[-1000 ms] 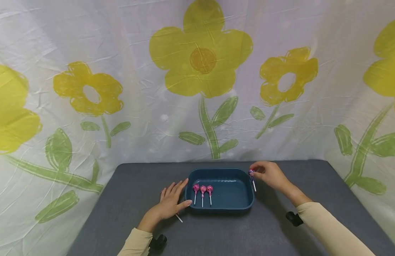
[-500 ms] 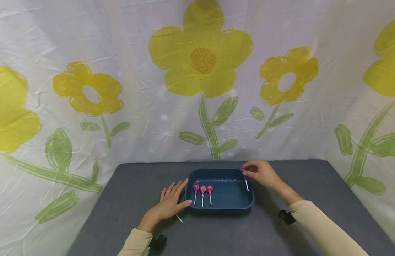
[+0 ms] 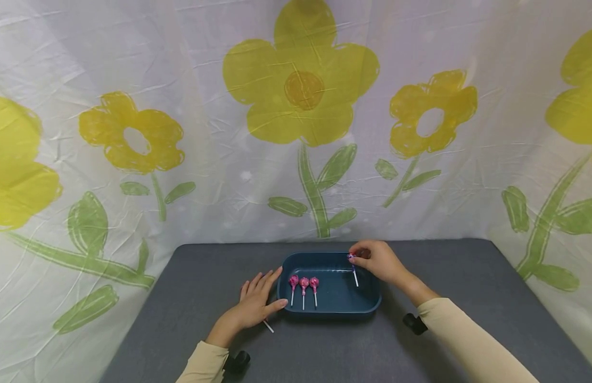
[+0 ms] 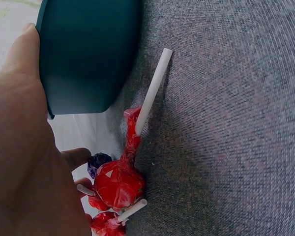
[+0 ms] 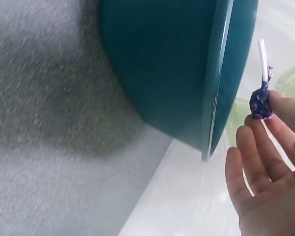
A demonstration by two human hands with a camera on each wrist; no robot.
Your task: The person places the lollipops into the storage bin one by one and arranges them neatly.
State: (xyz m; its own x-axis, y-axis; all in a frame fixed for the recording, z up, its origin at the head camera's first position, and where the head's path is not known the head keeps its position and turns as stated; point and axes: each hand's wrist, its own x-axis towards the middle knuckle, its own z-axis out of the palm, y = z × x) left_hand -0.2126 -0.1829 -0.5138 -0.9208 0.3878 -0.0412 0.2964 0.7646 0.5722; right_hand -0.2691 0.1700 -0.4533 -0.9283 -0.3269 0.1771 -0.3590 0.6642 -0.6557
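The left hand [image 3: 252,307] lies with its fingers straight and spread, thumb at the rim of the tray [image 3: 330,312]. By it on the desk [image 3: 325,351], outside the tray, are red pops [image 4: 119,184] and a dark pop [image 4: 98,164], seemingly left to do. Three pink pops [image 3: 304,283] lie side by side in the tray's left part, apparently done. Farther right, the right hand [image 3: 381,261] pinches a purple pop [image 5: 260,104] above the tray, not yet set down

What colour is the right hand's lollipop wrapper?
The round lollipop wrapper is dark purple with pinkish patches, best seen in the right wrist view.
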